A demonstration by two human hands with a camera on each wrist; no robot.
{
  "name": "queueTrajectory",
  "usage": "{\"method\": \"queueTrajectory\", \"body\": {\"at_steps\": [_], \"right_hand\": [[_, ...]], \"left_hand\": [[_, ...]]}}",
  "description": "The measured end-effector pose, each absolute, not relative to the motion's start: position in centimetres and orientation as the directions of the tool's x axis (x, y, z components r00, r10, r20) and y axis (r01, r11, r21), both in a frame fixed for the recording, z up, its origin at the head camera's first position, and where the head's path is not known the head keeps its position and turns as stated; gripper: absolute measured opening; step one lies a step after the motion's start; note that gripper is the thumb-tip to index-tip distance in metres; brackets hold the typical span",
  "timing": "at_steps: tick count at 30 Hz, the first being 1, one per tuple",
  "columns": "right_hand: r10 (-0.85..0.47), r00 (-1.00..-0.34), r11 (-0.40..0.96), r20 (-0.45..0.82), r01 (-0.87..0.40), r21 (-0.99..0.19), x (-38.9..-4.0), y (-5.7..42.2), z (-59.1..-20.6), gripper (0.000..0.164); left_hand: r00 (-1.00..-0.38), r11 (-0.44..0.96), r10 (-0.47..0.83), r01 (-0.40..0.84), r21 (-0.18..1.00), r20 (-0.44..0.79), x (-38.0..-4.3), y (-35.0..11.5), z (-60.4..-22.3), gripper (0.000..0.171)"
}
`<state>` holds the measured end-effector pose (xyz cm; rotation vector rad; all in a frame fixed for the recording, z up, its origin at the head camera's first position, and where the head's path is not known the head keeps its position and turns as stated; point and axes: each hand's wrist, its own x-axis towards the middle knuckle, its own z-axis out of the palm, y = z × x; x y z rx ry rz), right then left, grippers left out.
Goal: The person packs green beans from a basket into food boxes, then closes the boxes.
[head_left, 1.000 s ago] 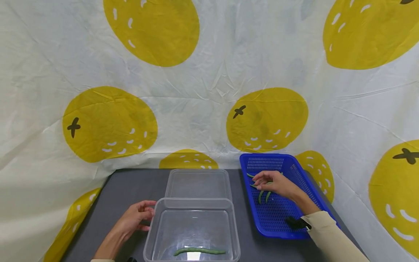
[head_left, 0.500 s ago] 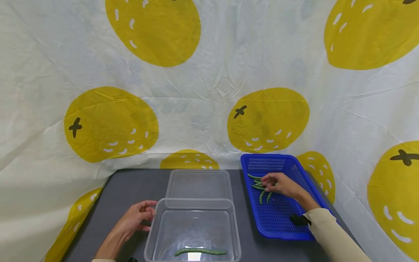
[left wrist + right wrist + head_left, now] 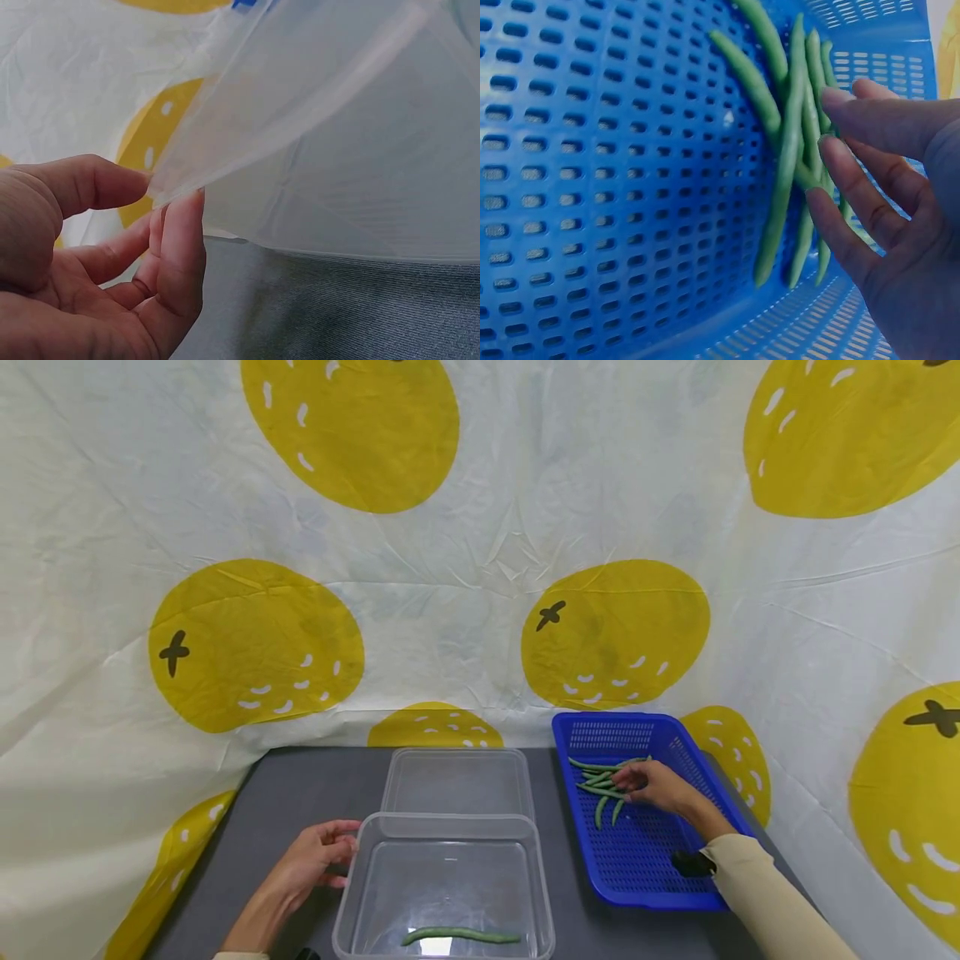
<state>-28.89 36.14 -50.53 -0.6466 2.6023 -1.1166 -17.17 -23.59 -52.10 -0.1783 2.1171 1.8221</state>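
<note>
Head view: basket [image 3: 645, 870] holds beans [image 3: 598, 791], right grip [image 3: 658, 787] apart; box [image 3: 450, 889] holds one bean [image 3: 461, 934], left grip [image 3: 311, 857] pinching rim [image 3: 347, 887].

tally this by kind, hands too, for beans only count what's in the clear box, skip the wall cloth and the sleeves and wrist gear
Blue basket: 1
Clear box: 1
Clear lid: 1
Green bean in the clear box: 1
Hands, left hand and right hand: 2
Total: 6
</note>
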Motion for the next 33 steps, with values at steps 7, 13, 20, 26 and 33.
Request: {"method": "queueTrajectory", "body": {"at_steps": [7,13,20,26,33], "right_hand": [[-0.478,-0.876,0.642,-0.063,-0.3,-0.706,-29.0,36.7,-51.4,0.03],[-0.447,-0.893,0.678,-0.051,-0.301,-0.671,-29.0,36.8,-51.6,0.027],[-0.353,-0.931,0.742,-0.095,-0.217,-0.634,-29.0,36.9,-52.1,0.025],[-0.348,-0.93,0.737,-0.118,-0.193,-0.648,-29.1,37.1,-52.8,0.021],[-0.331,-0.934,0.765,-0.138,-0.179,-0.619,-28.9,37.1,-52.8,0.017]], "left_hand": [[-0.939,0.167,0.128,-0.297,0.94,-0.32,-17.4,-23.5,-52.5,0.053],[-0.94,0.159,0.129,-0.294,0.943,-0.315,-17.4,-23.7,-52.7,0.054],[-0.941,0.156,0.125,-0.296,0.943,-0.316,-17.3,-23.6,-52.6,0.053],[-0.943,0.154,0.12,-0.293,0.944,-0.312,-17.2,-23.6,-52.7,0.053],[-0.941,0.156,0.116,-0.3,0.941,-0.319,-17.3,-23.5,-52.9,0.053]]}}
